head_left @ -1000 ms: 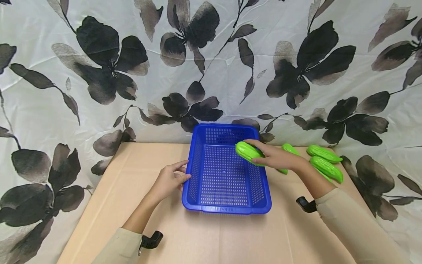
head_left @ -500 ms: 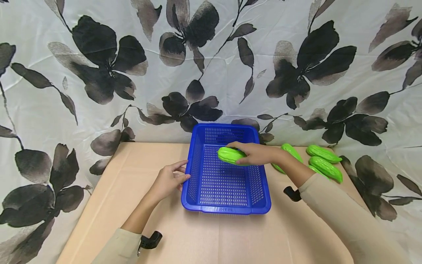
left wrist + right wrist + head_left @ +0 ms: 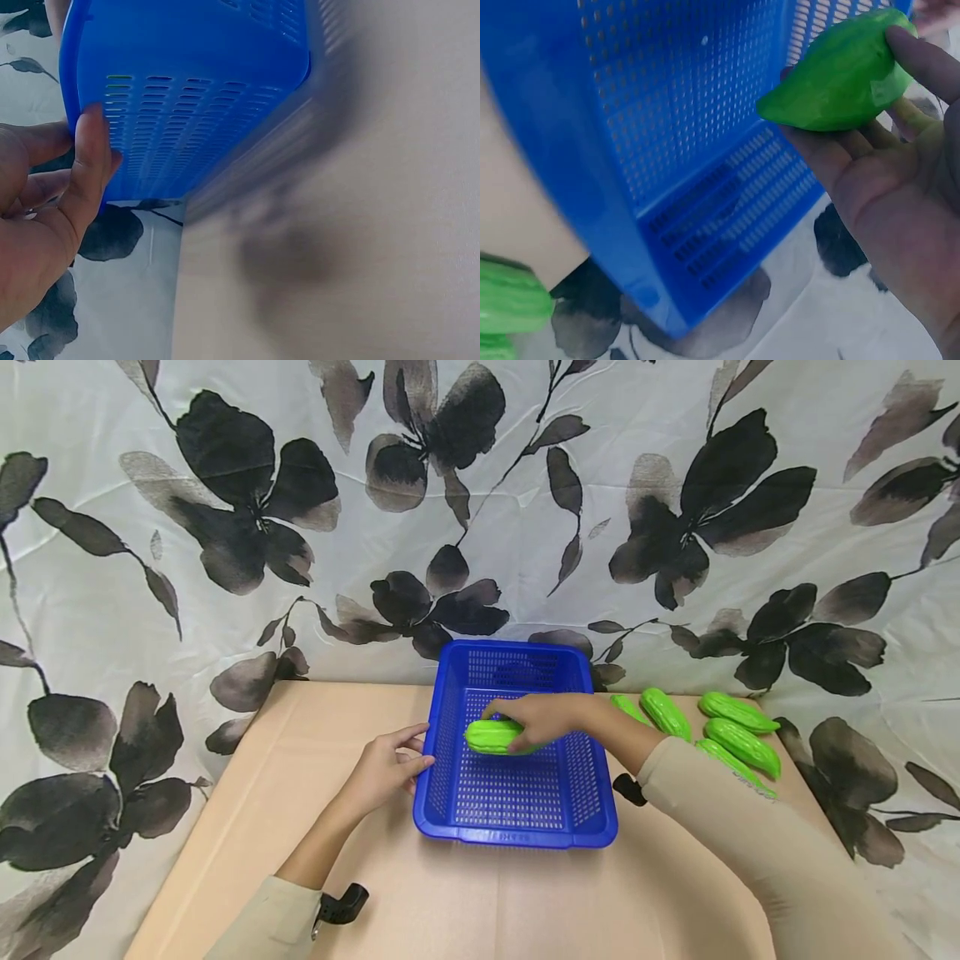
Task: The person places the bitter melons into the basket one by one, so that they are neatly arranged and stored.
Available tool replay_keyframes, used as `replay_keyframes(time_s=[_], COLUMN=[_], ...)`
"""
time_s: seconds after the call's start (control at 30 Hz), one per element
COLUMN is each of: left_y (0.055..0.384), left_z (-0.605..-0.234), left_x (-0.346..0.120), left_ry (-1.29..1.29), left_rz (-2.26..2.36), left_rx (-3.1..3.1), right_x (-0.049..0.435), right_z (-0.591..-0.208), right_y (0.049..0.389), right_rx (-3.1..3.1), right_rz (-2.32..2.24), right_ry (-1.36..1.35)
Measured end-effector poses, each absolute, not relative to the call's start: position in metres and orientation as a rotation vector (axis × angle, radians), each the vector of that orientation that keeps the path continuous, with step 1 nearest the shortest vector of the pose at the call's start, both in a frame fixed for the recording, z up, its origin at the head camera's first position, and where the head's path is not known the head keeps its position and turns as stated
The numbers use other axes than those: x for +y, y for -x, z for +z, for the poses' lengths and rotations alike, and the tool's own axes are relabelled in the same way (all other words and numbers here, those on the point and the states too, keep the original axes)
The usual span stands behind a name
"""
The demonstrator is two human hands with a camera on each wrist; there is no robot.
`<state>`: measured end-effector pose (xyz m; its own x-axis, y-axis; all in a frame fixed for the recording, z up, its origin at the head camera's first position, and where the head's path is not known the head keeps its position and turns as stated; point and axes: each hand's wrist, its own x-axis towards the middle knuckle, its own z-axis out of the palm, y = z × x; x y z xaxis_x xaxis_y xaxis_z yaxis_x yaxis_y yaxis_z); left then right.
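Note:
A blue plastic basket point(image 3: 515, 837) with perforated walls stands on the table. At its left side my left hand point(image 3: 382, 768) holds the rim, fingers against the outer wall in the left wrist view. My right hand point(image 3: 543, 720) reaches over the right rim and grips a bright green, ridged bitter melon point(image 3: 489, 737) inside the basket. In the right wrist view, thumb and fingers wrap the melon point(image 3: 840, 79), its pointed end sticking out. Whether it touches the basket floor I cannot tell.
Several more green bitter melons point(image 3: 742, 747) lie on the table right of the basket, partly behind the right arm. A floral cloth point(image 3: 525, 510) hangs behind the table point(image 3: 420, 893). Both sleeves carry a small black wrist camera point(image 3: 343, 903).
My right hand has carried the bitter melon leftward from the basket's right rim and a little toward me, over the basket's middle-left. The left hand has stayed at the rim.

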<state>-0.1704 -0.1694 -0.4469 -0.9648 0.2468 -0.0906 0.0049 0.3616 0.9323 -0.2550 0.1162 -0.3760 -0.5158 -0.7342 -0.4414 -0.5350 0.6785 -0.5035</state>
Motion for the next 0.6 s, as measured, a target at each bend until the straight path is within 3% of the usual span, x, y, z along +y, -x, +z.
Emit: replay_keyframes(time_s=[0.6], left_y=[0.17], left_z=[-0.447], left_x=[-0.168], left_ry=[-0.232], left_rz=[1.642], left_rx=[2.406], right_x=[0.082], right_z=[-0.407], right_y=[0.247], right_rx=[2.133], right_rz=[-0.199], right_ry=[1.021])
